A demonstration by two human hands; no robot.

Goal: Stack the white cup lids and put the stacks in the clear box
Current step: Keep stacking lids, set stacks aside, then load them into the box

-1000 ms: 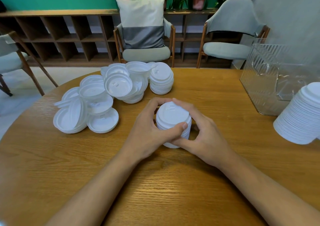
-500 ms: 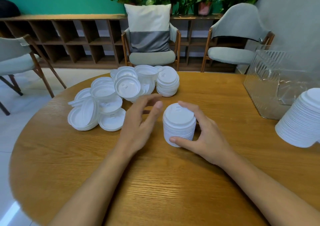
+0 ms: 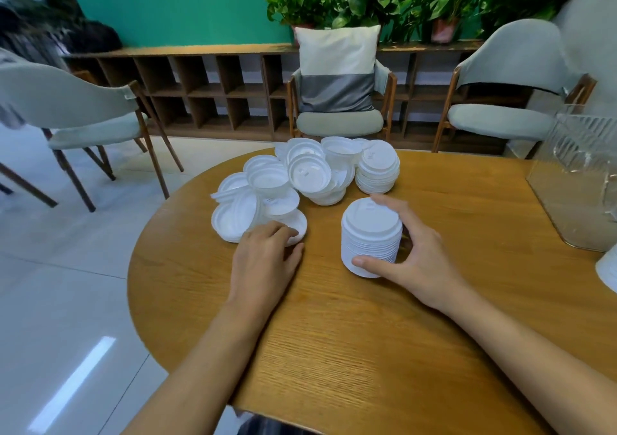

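Your right hand (image 3: 417,257) clamps the stack (image 3: 370,234) of lids: thumb pressed low on its near side, fingers curled round the far right side, the forefinger up on the top rim. The stack stands upright on the table (image 3: 367,351), about mid-way across, touching nothing but your hand. Your left hand (image 3: 267,257) lies just left of it with bent fingers, their tips on the near rim of a flat lid (image 3: 298,224) and the thumb spread toward the stack; you cannot tell whether it pinches that lid or only rests on it. That lid is the nearest of the loose pile (image 3: 267,197), which spreads back and left and comes close to the table's curved left edge, so there is little room on that side. A short stack (image 3: 377,170) stands at the pile's right end, beyond your held stack and apart from it. To the right, bare wood runs from your right hand to the box (image 3: 581,180), which stands at the table's far right, cut by the frame. A side stack (image 3: 608,272) shows at the right edge, nearer than the box.
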